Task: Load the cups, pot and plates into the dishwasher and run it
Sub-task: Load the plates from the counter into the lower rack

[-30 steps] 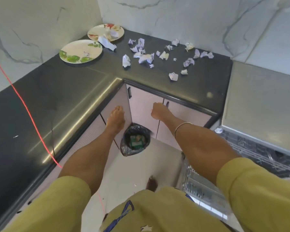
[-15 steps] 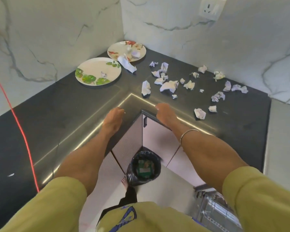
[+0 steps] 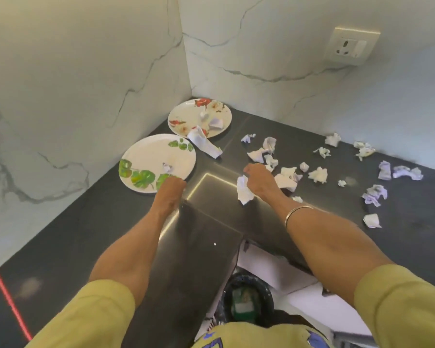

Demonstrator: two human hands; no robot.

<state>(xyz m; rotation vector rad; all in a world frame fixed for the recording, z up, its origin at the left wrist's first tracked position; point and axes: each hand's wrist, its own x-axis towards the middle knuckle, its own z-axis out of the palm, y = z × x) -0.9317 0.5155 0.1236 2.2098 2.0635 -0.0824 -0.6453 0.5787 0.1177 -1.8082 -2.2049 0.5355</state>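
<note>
Both arms stretched forward, left hand (image 3: 170, 188) curled loosely, right hand (image 3: 258, 178) fingers closed, palm down

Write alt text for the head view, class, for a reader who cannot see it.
A person's left hand touches the rim of a green-leaf plate while the right hand picks up a crumpled paper from a black corner countertop; a red-flowered plate sits behind.

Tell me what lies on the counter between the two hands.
Head view: between the left hand and the right hand only bare dark counter shows; the crumpled paper is at the right hand itself.
</note>
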